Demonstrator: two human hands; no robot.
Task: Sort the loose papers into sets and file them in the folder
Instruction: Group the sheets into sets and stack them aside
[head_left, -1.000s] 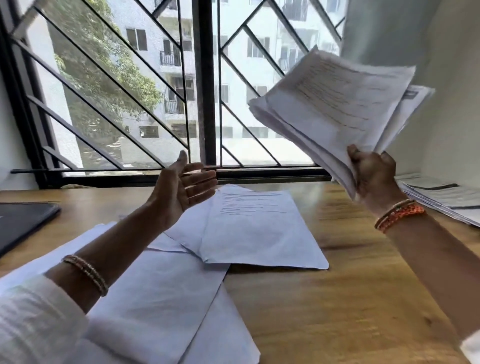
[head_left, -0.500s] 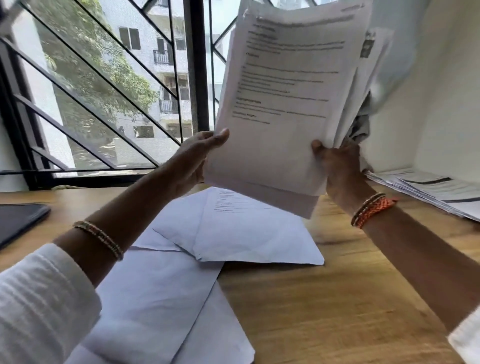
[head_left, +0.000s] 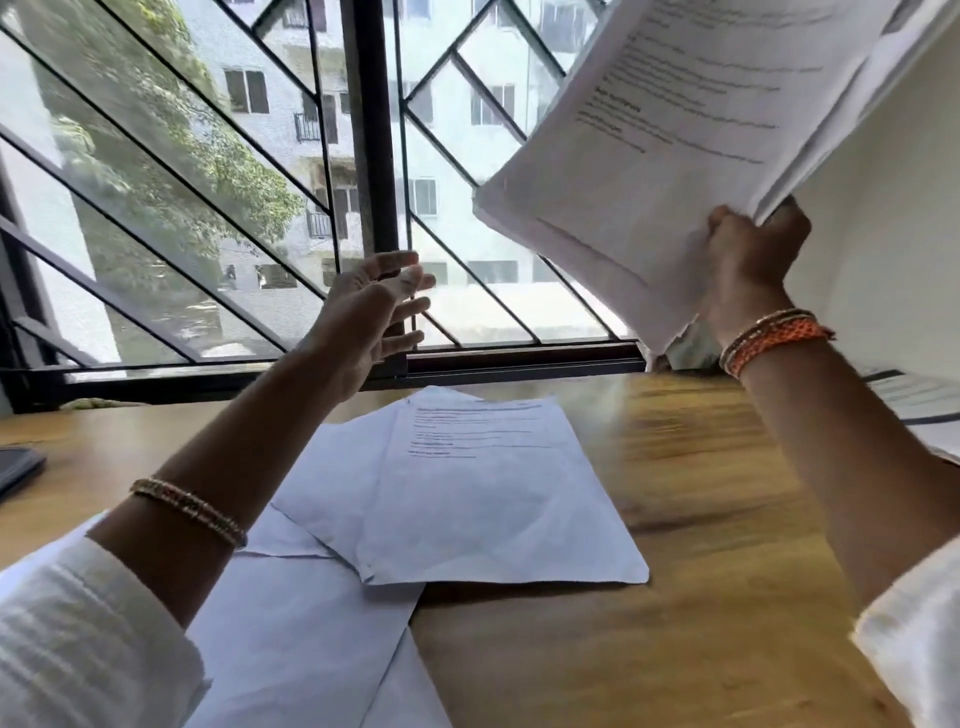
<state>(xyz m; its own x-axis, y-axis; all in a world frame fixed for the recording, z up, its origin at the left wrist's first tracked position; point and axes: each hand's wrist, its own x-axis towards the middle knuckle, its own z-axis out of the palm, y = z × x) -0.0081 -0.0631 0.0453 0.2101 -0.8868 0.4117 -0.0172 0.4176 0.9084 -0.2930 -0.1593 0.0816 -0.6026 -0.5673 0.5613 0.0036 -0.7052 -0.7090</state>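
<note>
White papers (head_left: 670, 156), orange bracelet (head_left: 779, 335), tan table (head_left: 675, 623).

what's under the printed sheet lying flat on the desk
The printed sheet overlaps other white sheets spread toward the left sleeve, all on the wooden desk. Anything directly beneath it is covered.

1. A wooden desk (head_left: 649, 649) with a warm grain runs up to the window (head_left: 260, 182).
2. Black diagonal bars (head_left: 171, 171) cross the glass.
3. Outside stand a leafy tree (head_left: 171, 140) and a pale apartment building (head_left: 291, 104).
4. A dark flat object (head_left: 15, 467) lies at the desk's left edge.
</note>
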